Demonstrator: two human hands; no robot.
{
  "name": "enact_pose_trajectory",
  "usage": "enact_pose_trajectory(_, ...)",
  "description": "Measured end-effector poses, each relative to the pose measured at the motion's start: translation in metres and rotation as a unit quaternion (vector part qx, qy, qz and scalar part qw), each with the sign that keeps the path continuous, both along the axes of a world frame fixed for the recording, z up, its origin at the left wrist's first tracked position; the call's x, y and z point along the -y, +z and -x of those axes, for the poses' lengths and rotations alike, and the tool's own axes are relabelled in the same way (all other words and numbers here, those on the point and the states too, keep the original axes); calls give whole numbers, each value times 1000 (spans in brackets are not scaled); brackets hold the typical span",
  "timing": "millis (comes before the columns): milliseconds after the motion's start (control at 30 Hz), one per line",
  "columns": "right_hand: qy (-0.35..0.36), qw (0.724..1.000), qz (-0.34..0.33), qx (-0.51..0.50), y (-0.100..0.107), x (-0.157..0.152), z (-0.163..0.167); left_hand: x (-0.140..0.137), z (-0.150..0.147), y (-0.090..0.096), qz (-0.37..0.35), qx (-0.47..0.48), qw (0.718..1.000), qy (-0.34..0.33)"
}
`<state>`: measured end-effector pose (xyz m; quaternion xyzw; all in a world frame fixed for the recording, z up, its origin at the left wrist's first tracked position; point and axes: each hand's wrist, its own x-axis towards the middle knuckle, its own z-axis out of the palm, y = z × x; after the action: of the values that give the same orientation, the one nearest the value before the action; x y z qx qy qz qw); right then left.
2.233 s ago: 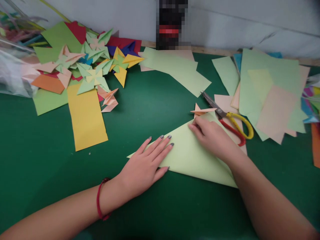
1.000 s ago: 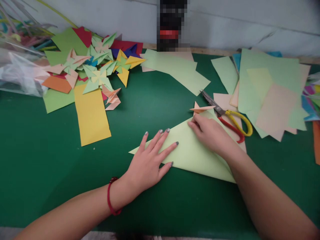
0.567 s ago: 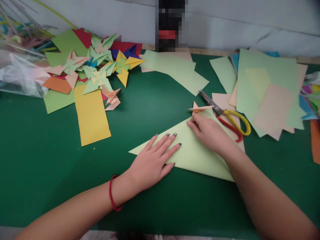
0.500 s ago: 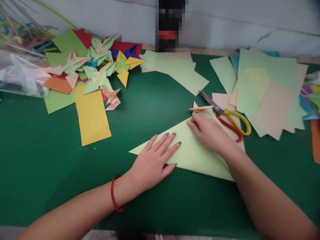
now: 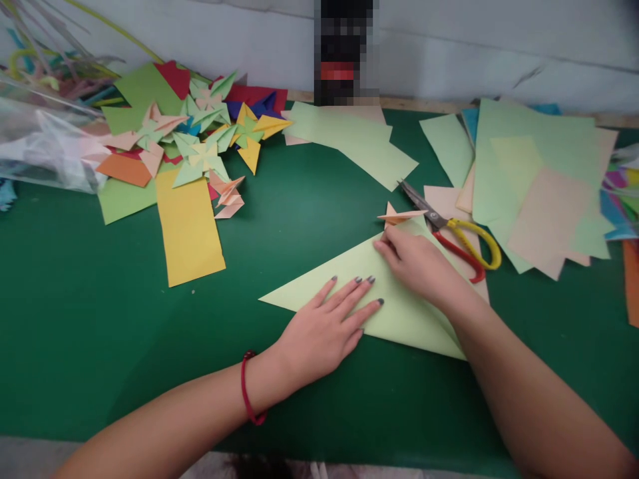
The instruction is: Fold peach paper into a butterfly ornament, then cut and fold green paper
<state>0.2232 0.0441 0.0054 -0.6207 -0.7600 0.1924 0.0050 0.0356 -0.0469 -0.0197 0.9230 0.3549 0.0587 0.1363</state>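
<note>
A pale green sheet of paper (image 5: 414,326), folded to a triangle, lies on the green table in front of me. My left hand (image 5: 332,326) rests flat on it near the lower edge, fingers stretched out and spread. At the upper edge my right hand (image 5: 414,256) is closed, thumb and curled fingers pinching the paper near its top corner. Just beyond those fingers lies a small folded peach paper piece (image 5: 394,216). Scissors (image 5: 439,223) with one yellow and one red handle lie beside it, blades pointing up and left.
Folded paper flowers (image 5: 202,156) are heaped at the back left above a yellow paper strip (image 5: 191,233). Loose pale green sheets (image 5: 339,126) lie at the back. More green and peach sheets (image 5: 544,179) are stacked at right. A clear plastic bag (image 5: 44,146) sits far left.
My left hand has slid right and slightly down over the folded paper. My right hand stays in place at the upper edge.
</note>
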Motion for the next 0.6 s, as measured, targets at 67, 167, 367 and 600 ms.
enact_pose_trajectory(67, -2, 1000, 1, 5, 1, 0, 0, -1, 0, 1, 2, -4, 1000, -4)
enact_pose_trajectory(167, 0, 1000, 4, 4, 2, 1, 1, -1, -1, 3, 9, -6, 1000, 8)
enact_pose_trajectory(367, 2, 1000, 0, -1, 0, 1, 1, 4, -7, 4, 34, 1, 998, 54)
enact_pose_trajectory(600, 4, 1000, -5, 4, -1, 1, 0, 5, -5, 2, 32, -5, 997, -73)
